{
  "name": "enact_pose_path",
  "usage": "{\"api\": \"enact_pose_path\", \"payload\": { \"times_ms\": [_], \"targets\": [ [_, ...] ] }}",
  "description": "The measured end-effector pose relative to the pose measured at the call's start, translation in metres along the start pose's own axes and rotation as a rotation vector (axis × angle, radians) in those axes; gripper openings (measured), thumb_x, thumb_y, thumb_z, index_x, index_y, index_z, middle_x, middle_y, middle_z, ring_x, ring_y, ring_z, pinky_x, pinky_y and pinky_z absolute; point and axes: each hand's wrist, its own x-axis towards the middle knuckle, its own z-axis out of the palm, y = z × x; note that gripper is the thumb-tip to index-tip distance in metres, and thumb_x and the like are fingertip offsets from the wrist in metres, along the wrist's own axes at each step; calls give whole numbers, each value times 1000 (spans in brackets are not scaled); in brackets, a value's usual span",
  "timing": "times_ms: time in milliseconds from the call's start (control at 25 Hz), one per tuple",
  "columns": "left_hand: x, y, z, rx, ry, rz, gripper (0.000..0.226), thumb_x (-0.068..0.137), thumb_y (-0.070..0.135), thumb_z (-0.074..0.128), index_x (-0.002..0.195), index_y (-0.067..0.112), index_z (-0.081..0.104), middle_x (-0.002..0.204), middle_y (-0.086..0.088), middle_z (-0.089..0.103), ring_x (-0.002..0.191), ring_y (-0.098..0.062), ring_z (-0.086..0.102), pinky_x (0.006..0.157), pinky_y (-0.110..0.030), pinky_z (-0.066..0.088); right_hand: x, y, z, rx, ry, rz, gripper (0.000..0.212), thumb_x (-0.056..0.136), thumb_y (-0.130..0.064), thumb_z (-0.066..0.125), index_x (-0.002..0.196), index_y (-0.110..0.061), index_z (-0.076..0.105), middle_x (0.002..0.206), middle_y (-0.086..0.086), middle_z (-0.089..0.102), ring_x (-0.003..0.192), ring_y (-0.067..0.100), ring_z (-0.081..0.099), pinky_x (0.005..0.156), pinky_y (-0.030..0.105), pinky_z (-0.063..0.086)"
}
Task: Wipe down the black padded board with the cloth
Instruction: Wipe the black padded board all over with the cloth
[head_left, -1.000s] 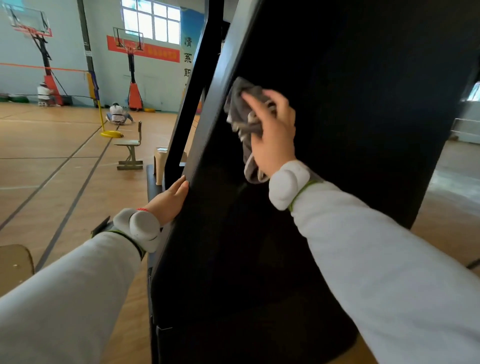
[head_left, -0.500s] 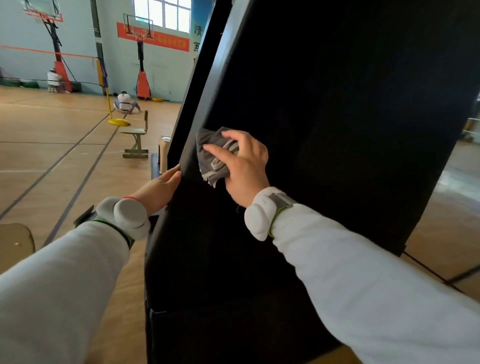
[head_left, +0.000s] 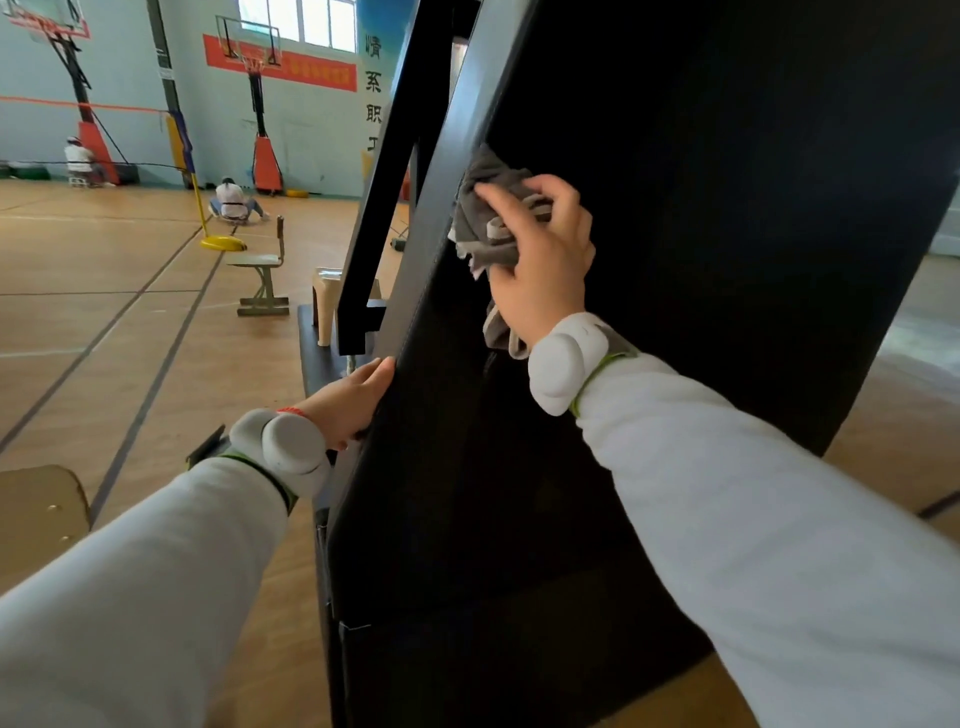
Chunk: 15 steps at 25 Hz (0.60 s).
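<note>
- Presently, the black padded board (head_left: 701, 260) stands tilted on the gym floor (head_left: 130, 322), filling the right side of the view; one board counted.
- One grey cloth (head_left: 485, 218) is bunched against the board's face, close to its left edge and in the upper part of what can be seen.
- Right hand (head_left: 545, 260): fingers curled round the cloth, pressing it onto the padding.
- Left hand (head_left: 348, 400): fingers fairly straight, laid along the board's left edge lower down, apparently steadying it; it carries nothing.
- Progress, as a judgement: wiping is under way along the left margin. No streaks, dust or damp marks show on the dark surface, so wiped and unwiped areas cannot be told apart. The wide centre, right side and lower part lie well apart from the cloth and probably remain to be covered.
- Surroundings: one chair (head_left: 260, 275) stands on the floor beyond the board; two basketball stands line the far wall; two people sit or crouch near them, too small for detail.
</note>
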Motion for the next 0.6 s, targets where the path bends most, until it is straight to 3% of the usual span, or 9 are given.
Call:
{"api": "enact_pose_path", "payload": {
  "times_ms": [40, 160, 240, 320, 400, 480, 600],
  "targets": [
    [1, -1, -1, -1, -12, -1, 59, 95, 58, 18, 147, 32, 20, 134, -8, 42, 101, -31, 53, 75, -32, 43, -9, 0, 4, -16, -11, -28, 57, 70, -8, 67, 121, -33, 59, 131, 6, 41, 118, 29, 37, 99, 53, 33],
    [0, -3, -1, -20, 39, 36, 57, 97, 52, 25, 148, 27, 22, 145, -12, 37, 120, -38, 47, 90, -42, 45, -40, 2, 13, -14, -77, -71, 56, 69, -9, 68, 120, -31, 60, 130, 7, 42, 118, 29, 36, 100, 53, 30],
    [-4, -6, 0, 45, 57, 68, 52, 99, 46, 26, 148, 27, 21, 148, -8, 34, 125, -32, 45, 81, -31, 45, -59, 2, 20, -7, -136, -73, 57, 69, -8, 69, 120, -31, 60, 130, 8, 42, 119, 29, 35, 101, 53, 29],
    [-6, -6, 0, 83, 45, 87, 50, 101, 41, 25, 148, 30, 18, 146, -5, 36, 115, -25, 51, 71, -25, 41, -79, 1, 23, -26, -239, -91, 55, 69, -8, 70, 119, -31, 61, 129, 9, 43, 117, 31, 36, 99, 55, 31],
    [-8, -6, -2, 41, 33, 86, 51, 100, 43, 26, 148, 30, 18, 145, -6, 38, 115, -26, 51, 80, -28, 40, -82, 3, 14, -19, -314, -130, 52, 70, -9, 72, 117, -28, 63, 127, 11, 44, 113, 33, 40, 95, 55, 36],
    [-7, -5, -2, 26, 10, 84, 53, 100, 44, 25, 149, 26, 18, 148, -7, 34, 127, -30, 42, 98, -34, 35, -65, 4, 0, 2, -275, -109, 53, 70, -7, 72, 118, -27, 62, 128, 13, 41, 113, 34, 41, 96, 52, 38],
    [-6, -8, 2, -20, -26, 51, 57, 99, 48, 21, 148, 19, 19, 148, -11, 31, 135, -31, 32, 112, -41, 25, -25, 3, -7, 69, -46, 54, 60, 72, -4, 64, 126, -30, 55, 133, 11, 34, 119, 28, 37, 102, 49, 35]
  ]
}}
